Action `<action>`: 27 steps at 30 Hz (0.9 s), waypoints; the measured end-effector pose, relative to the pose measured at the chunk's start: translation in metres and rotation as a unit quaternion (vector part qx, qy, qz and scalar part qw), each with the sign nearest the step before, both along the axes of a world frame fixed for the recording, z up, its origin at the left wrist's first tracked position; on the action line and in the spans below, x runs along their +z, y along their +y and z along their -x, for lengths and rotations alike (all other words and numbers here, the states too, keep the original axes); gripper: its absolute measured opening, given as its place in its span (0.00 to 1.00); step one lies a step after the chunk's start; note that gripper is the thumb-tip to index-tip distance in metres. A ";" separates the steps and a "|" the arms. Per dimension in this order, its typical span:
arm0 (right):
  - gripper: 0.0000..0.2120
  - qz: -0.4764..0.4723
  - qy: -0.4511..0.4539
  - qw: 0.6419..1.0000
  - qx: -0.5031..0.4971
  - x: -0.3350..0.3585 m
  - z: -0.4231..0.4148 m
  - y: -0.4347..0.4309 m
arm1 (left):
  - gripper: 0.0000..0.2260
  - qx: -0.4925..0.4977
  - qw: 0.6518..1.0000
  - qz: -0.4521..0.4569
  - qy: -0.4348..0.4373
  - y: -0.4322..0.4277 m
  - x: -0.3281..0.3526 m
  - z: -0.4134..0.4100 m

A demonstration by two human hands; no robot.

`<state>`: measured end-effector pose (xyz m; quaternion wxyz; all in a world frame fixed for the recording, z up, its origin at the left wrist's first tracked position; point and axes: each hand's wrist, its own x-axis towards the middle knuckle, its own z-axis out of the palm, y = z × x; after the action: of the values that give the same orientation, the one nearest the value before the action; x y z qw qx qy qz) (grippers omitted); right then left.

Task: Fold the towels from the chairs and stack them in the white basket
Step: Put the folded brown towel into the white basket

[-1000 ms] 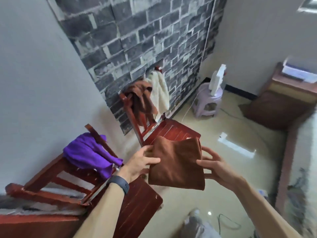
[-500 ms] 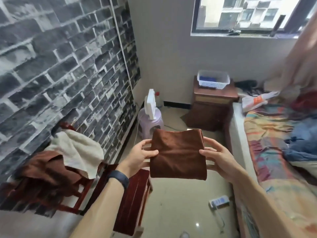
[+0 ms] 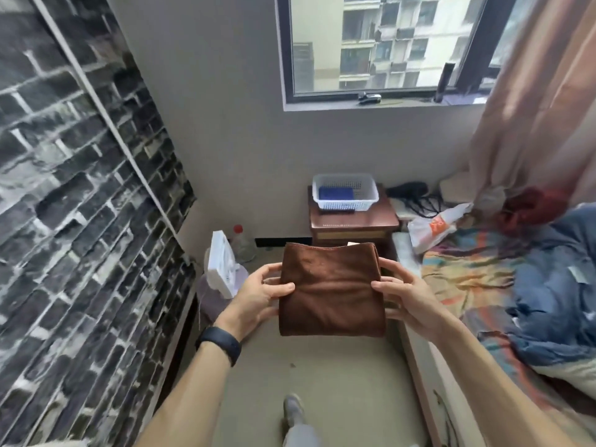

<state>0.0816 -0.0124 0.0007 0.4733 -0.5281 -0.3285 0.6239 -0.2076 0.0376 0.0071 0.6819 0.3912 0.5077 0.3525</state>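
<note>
I hold a folded brown towel flat in front of me, at chest height above the floor. My left hand grips its left edge, thumb on top; my right hand grips its right edge the same way. Straight ahead, beyond the towel, the white basket stands on a brown bedside cabinet under the window. A folded blue towel lies inside the basket. The chairs are out of view.
A dark brick-pattern wall runs along the left. A white fan sits on a purple stool with a plastic bottle behind it. A bed with colourful bedding and a plastic bag fills the right. Bare floor lies between.
My view has swung right, from the chairs with towels to the cabinet and basket. The basket is now nearer and centred. Both hands keep the same grip on the brown towel.
</note>
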 end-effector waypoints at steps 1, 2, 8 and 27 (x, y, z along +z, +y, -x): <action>0.24 0.000 0.000 1.000 -0.002 -0.002 -0.003 0.024 | 0.20 -0.003 1.000 0.000 -0.001 0.026 -0.003 -0.005; 0.24 0.001 0.000 1.000 -0.007 -0.005 -0.007 0.049 | 0.20 -0.004 1.000 0.002 -0.003 0.054 -0.007 -0.009; 0.24 0.023 -0.022 0.999 -0.038 -0.019 -0.028 0.188 | 0.19 -0.032 0.999 0.030 0.010 0.207 -0.022 -0.036; 0.18 0.183 -0.054 0.978 -0.081 -0.122 -0.169 0.534 | 0.14 -0.021 0.978 0.177 0.110 0.551 -0.121 -0.205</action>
<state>0.2502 0.5215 -0.1211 0.3993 -0.6636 -0.1895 0.6035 -0.0029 0.5884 -0.1138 0.6871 0.3114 0.6260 0.1977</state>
